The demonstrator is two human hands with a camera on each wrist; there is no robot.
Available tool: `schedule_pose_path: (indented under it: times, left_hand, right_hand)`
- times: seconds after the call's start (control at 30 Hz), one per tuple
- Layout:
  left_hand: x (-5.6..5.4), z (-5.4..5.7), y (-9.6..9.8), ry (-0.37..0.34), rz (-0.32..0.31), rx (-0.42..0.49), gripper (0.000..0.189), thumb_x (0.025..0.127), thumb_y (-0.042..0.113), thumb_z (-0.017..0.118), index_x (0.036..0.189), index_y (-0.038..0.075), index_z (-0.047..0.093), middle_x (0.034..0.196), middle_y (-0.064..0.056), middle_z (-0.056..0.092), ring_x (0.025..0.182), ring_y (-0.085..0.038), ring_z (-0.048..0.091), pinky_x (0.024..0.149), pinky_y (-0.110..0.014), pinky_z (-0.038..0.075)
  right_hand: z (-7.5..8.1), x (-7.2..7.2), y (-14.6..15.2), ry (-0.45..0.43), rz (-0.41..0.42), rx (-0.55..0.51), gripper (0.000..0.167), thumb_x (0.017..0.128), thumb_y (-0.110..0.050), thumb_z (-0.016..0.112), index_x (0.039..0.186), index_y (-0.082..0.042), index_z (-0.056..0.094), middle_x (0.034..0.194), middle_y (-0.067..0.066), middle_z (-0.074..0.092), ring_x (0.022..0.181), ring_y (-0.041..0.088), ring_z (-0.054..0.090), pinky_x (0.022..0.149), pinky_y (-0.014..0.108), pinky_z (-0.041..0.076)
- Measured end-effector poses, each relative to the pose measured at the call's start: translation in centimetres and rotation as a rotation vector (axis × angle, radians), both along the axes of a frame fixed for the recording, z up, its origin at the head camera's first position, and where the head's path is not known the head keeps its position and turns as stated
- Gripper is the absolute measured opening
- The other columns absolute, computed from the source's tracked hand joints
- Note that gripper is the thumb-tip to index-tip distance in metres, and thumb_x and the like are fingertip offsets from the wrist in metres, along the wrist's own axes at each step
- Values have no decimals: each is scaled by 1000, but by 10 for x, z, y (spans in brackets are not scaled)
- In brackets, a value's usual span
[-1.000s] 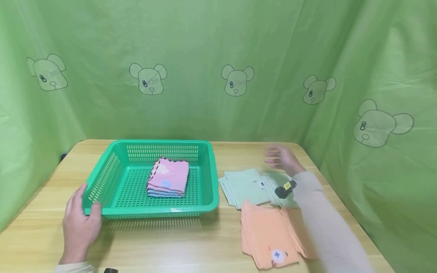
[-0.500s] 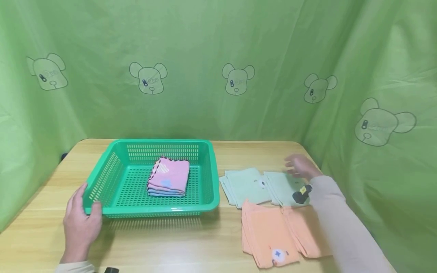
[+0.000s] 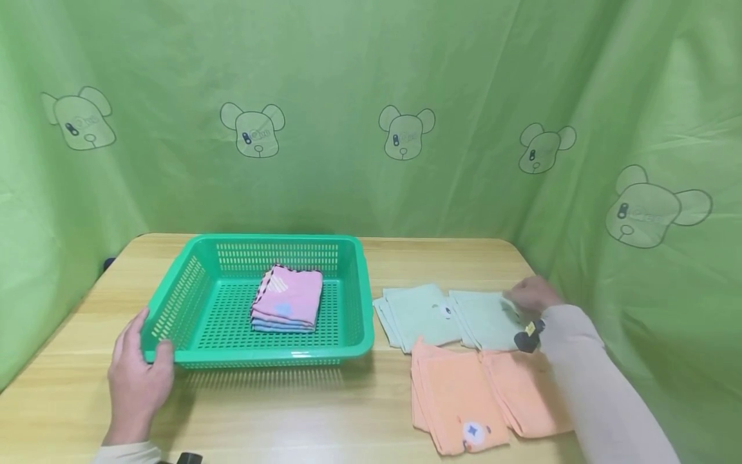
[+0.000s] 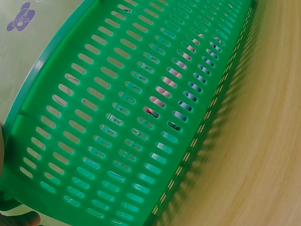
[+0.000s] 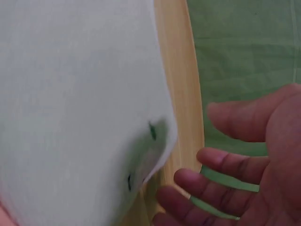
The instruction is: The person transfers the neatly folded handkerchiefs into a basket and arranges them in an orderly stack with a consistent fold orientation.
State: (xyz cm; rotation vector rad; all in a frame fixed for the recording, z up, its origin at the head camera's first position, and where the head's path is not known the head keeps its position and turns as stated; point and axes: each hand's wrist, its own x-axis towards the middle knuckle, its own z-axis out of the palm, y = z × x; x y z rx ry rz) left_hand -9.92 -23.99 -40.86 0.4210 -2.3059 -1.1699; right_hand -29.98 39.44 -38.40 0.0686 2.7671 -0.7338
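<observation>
My left hand (image 3: pixel 138 380) grips the front left corner of a green plastic basket (image 3: pixel 272 356), thumb on the front rim. Inside the basket lies a folded pink towel (image 3: pixel 292 293) on top of blue folded layers (image 3: pixel 284 325). At the right side of the table my right hand (image 3: pixel 534 294) is at the outer edge of a folded pale green towel (image 3: pixel 484 316). In the right wrist view its relaxed fingers (image 5: pixel 230 165) are spread beside that towel (image 5: pixel 80 103) and pinch nothing. Another pale green towel (image 3: pixel 414 319) lies to its left.
Two folded orange towels, one on the left (image 3: pixel 458 399) and one on the right (image 3: pixel 524 390), lie in front of the green ones. The wooden table (image 3: pixel 278 419) is enclosed by a green curtain (image 3: pixel 324 187). The table's right edge (image 5: pixel 193 70) runs close to my right hand.
My right hand has moved right and toward me, lowering to the outer edge of the right pale green towel. More of the right-hand towels shows. The left hand stays on the basket.
</observation>
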Motion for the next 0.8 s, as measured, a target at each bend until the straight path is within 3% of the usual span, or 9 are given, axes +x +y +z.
schedule_pose_path:
  times: [0.27, 0.47, 0.57, 0.63, 0.8]
  left_hand:
    - [0, 0, 0, 8, -3, -6, 61, 93, 11, 45, 152, 8, 29, 152, -24, 29, 137, -49, 26, 110, -67, 17]
    - [0, -1, -1, -1, -3, -1, 61, 94, 11, 45, 152, 8, 28, 153, -24, 28, 137, -49, 25, 110, -67, 17]
    - [0, -1, -1, -11, -4, 5, 61, 94, 12, 45, 152, 9, 28, 153, -23, 27, 137, -49, 25, 109, -68, 17]
    - [0, -1, -1, -17, -4, 8, 61, 94, 12, 45, 153, 9, 28, 154, -23, 27, 137, -50, 25, 109, -68, 18]
    - [-1, -1, -1, -17, -6, 9, 61, 94, 12, 45, 152, 9, 28, 154, -23, 27, 137, -49, 25, 109, -69, 17]
  right_hand:
    - [-4, 7, 5, -121, -35, 42, 50, 84, -42, 69, 88, 7, 61, 82, 17, 61, 74, 29, 58, 63, 37, 53]
    - [-10, 5, 8, -95, 34, 158, 48, 82, -46, 69, 73, 0, 59, 78, 15, 56, 73, 26, 55, 64, 34, 49]
    - [-12, 3, 8, -92, 50, 164, 49, 83, -44, 68, 78, 4, 61, 80, 16, 57, 76, 27, 56, 66, 35, 50]
    - [-13, 3, 9, -84, 62, 149, 52, 85, -42, 65, 90, 10, 61, 85, 18, 58, 79, 29, 56, 67, 37, 50]
    - [-13, 4, 6, -43, 42, 68, 55, 92, -34, 56, 104, 20, 50, 91, 26, 56, 84, 37, 56, 72, 45, 51]
